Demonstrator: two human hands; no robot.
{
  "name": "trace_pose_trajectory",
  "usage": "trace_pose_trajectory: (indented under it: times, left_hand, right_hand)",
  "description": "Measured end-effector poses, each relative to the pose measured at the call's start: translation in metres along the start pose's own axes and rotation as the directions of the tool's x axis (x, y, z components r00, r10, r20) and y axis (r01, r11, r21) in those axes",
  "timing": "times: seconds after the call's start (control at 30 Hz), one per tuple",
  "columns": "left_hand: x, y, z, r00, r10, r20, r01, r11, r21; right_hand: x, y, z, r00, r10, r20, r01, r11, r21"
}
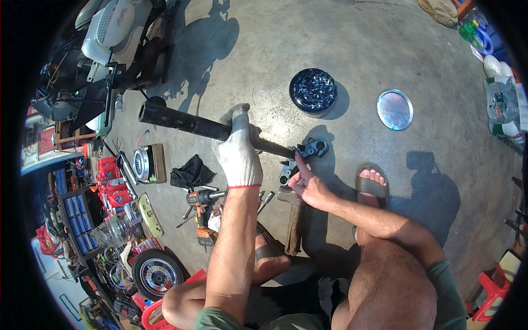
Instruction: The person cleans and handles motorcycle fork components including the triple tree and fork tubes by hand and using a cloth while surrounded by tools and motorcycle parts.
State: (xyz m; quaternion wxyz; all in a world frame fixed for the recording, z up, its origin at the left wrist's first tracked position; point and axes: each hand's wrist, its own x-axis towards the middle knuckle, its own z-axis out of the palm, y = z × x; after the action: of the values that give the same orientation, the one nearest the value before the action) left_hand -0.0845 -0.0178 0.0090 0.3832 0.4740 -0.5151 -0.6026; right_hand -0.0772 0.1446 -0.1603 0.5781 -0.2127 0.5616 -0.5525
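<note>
My left hand (239,157), in a white knit glove with a red cuff edge, is wrapped round a long dark metal tube (184,122). Its thick end points to the upper left; a thinner stem (275,147) runs out on the right of the glove. My bare right hand (309,186) has its index finger stretched out against the stem's tip, the other fingers loosely bent. Beneath the tip, a grey metal clamp-like part with round holes (314,148) lies on the floor, partly hidden by that hand. Below it is a hammer with a wooden handle (294,228).
Ahead stand a round tin of dark, glossy grease-like stuff (313,91) and a round metal lid (395,109). To the left are a black cloth (192,171), a cordless drill (202,217), a wheel (158,273) and a motorcycle (118,33). Bottles (500,104) line the right.
</note>
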Motion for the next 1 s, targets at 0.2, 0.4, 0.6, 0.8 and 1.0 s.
trace_pose_trajectory:
  times: [0.2,0.4,0.6,0.8,1.0]
  left_hand:
    - [0.006,0.001,0.002,0.998,-0.021,-0.053,0.022,1.000,0.007]
    - [0.011,0.003,0.000,0.995,-0.081,-0.059,0.082,0.997,0.011]
    - [0.010,0.003,0.000,0.996,-0.072,-0.043,0.073,0.997,0.013]
    - [0.014,0.000,-0.002,0.999,-0.037,-0.016,0.037,0.999,0.010]
    - [0.015,-0.001,-0.007,0.998,-0.054,-0.014,0.055,0.997,0.046]
  right_hand:
    - [-0.006,0.006,0.012,0.971,-0.219,0.091,0.236,0.926,-0.294]
    - [-0.014,-0.016,-0.002,1.000,0.008,0.018,-0.003,0.963,-0.271]
    - [0.005,-0.001,-0.003,0.998,-0.058,-0.028,0.054,0.988,-0.144]
    - [0.003,0.008,0.011,0.998,-0.051,0.021,0.052,0.996,-0.073]
    - [-0.007,0.017,0.016,0.973,-0.018,0.229,0.033,0.998,-0.061]
